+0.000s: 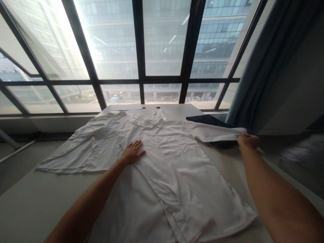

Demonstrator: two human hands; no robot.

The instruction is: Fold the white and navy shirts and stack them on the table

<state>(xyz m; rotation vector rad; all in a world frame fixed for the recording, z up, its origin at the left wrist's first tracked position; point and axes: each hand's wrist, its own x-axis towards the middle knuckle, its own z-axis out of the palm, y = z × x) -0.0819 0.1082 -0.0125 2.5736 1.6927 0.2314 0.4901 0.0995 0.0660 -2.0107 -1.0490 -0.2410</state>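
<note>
Spread across the table is a white long-sleeved garment (174,158), like a shirt or lab coat, its collar toward the window and its front panels creased. My left hand (133,152) lies flat on its left front, fingers stretched out. At the far right, my right hand (248,140) is closed on the cuff end of the sleeve (215,132), which is pulled out sideways. Under that sleeve lies a dark navy cloth (209,119). More white fabric (88,145) spreads to the left of my left hand; whether it is a separate garment I cannot tell.
The white table (30,199) reaches to large windows with dark frames (162,80). Two dark round holes (158,107) sit near its far edge. A blue-grey curtain (255,74) hangs at the right. Something pale and blurred (301,148) is beyond the table's right side.
</note>
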